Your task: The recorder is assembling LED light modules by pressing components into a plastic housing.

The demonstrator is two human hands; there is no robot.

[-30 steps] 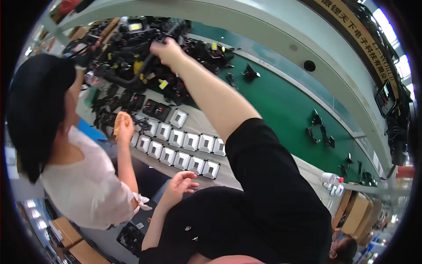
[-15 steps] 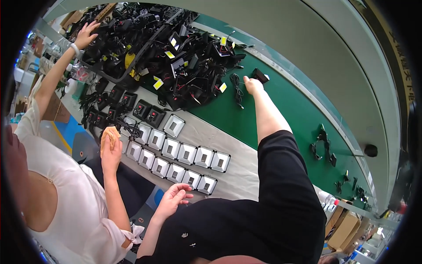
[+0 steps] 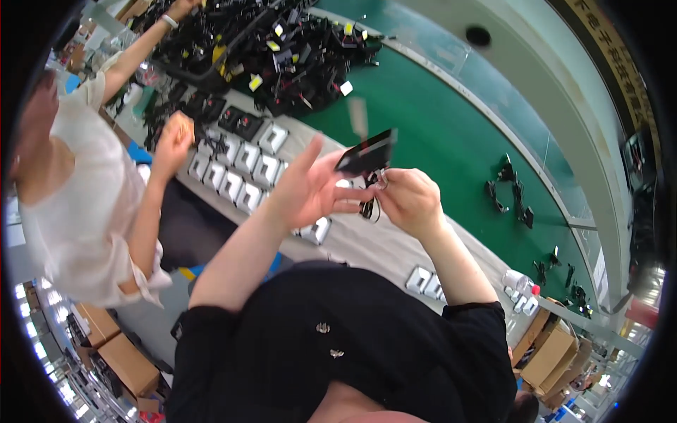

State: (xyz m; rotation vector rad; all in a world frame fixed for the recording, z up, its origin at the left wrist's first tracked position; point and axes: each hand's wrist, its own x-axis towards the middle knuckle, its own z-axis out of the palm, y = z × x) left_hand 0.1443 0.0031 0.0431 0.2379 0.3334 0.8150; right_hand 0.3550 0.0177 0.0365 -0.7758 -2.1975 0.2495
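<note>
A black rectangular unit with a cable (image 3: 368,153) is held tilted above the table, in front of my body. My right hand (image 3: 412,201) pinches it at its lower edge, where a small metal part and a loop of black cable show. My left hand (image 3: 307,187) is beside the unit's left side, thumb raised and fingers stretched out toward it. Whether those fingers touch it I cannot tell. Under my left hand, rows of square units with silvery frames (image 3: 240,158) lie on the grey cloth, partly hidden.
A heap of black units and cables (image 3: 296,63) covers the far left of the green table (image 3: 423,120). To the left a co-worker in white holds an orange-tan item (image 3: 183,128). Cabled parts (image 3: 508,190) lie at right, near a plastic bottle (image 3: 518,280) and cardboard boxes (image 3: 550,352).
My right hand has drawn back from the green table with the black unit and cable. My left hand has risen to meet it. The co-worker's far hand has moved over the heap.
</note>
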